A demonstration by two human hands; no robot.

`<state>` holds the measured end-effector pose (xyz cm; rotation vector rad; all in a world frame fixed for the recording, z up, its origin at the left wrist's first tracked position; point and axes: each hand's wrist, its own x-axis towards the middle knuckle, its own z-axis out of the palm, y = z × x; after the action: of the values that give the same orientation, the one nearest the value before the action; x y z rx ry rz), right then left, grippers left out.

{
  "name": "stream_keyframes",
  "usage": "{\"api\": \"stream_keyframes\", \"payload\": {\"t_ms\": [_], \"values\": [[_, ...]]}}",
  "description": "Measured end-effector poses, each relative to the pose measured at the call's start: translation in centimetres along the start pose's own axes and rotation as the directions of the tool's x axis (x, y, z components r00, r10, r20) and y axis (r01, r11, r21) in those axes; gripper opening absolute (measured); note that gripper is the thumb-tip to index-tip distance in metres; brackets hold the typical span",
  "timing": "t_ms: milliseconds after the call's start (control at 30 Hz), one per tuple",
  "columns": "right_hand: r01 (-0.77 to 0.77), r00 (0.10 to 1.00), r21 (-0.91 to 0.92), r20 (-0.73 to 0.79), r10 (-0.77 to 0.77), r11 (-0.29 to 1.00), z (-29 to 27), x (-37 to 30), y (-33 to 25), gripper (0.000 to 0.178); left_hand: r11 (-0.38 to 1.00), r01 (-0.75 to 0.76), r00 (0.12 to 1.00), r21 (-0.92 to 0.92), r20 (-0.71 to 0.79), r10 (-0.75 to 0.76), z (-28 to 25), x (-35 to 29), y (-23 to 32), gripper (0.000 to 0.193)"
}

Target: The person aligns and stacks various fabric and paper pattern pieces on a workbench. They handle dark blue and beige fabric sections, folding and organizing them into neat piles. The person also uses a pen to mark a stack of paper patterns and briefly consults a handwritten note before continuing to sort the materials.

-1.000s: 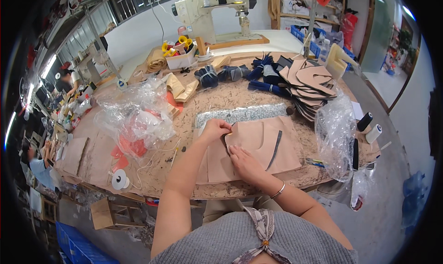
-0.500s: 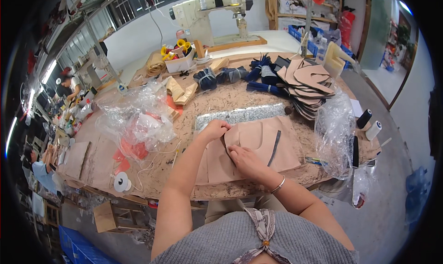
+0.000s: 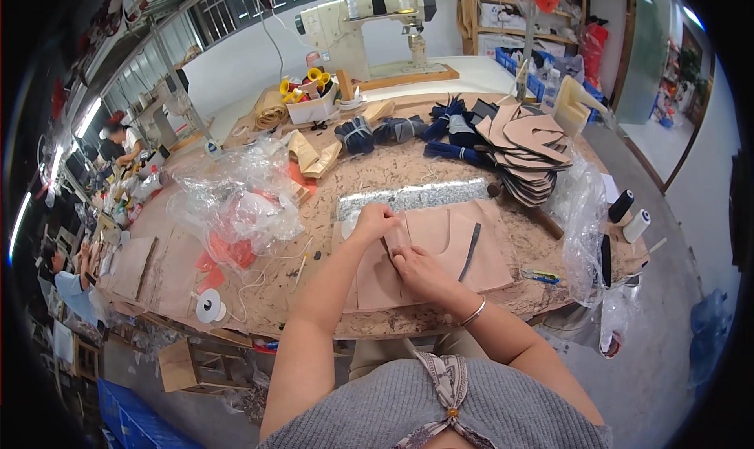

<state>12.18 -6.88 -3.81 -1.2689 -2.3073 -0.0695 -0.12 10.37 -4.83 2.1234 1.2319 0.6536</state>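
Note:
A flat tan piece [image 3: 428, 233], leather-like with a dark left edge, lies over a larger tan sheet [image 3: 491, 268] at the front of the table. My left hand [image 3: 377, 223] pinches the upper left corner of the piece between thumb and fingers. Just below, my right hand [image 3: 424, 272] rests on it, the fingers bent and closed at the dark edge; its thumb is hard to make out. A narrow dark strip [image 3: 470, 252] lies right of my right hand. Beside my left hand a pale round disc [image 3: 349, 224] is partly covered.
A speckled slab [image 3: 416, 196] lies behind the sheet. At right are a hammer [image 3: 547, 223], a cutter knife [image 3: 540, 277], stacked cut pieces [image 3: 525, 146] and thread cones [image 3: 637, 226]. Crumpled clear plastic [image 3: 243, 190] spreads at left. A sewing machine [image 3: 369, 32] stands behind.
My left hand has lifted slightly along the piece's edge, and the pale disc shows beside it. The right-hand plastic has shifted aside, baring the hammer's handle. My right hand stays nearly in place.

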Motion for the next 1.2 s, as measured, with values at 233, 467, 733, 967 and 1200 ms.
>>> {"api": "stream_keyframes", "payload": {"t_ms": [233,467,733,967,1200], "values": [[-0.009,1.0,0.079,0.0,0.009,0.997,-0.1,0.0,0.2,0.018,0.999,0.017,1.0,0.035,-0.009,-0.016,-0.1,-0.2,0.9,0.023],[0.01,1.0,0.031,-0.025,-0.009,0.999,0.4,-0.1,0.3,0.019,0.994,0.109,0.993,0.024,0.032,-0.11,-0.6,-0.4,1.4,0.027],[-0.082,0.995,0.113,0.072,0.075,0.99,0.3,-0.1,0.6,0.023,0.925,0.039,0.978,-0.377,0.203,0.042,-2.4,-2.5,2.0,0.011],[-0.455,0.783,0.636,-0.047,0.62,0.623,0.8,1.0,4.5,0.039,0.813,0.09,0.965,-0.575,0.252,0.072,-0.8,-3.2,-0.2,0.014],[-0.508,0.777,0.68,0.096,0.622,0.529,1.4,1.9,5.8,0.013,0.982,-0.184,0.935,0.031,0.313,0.165,-1.7,-5.1,1.4,0.082]]}}
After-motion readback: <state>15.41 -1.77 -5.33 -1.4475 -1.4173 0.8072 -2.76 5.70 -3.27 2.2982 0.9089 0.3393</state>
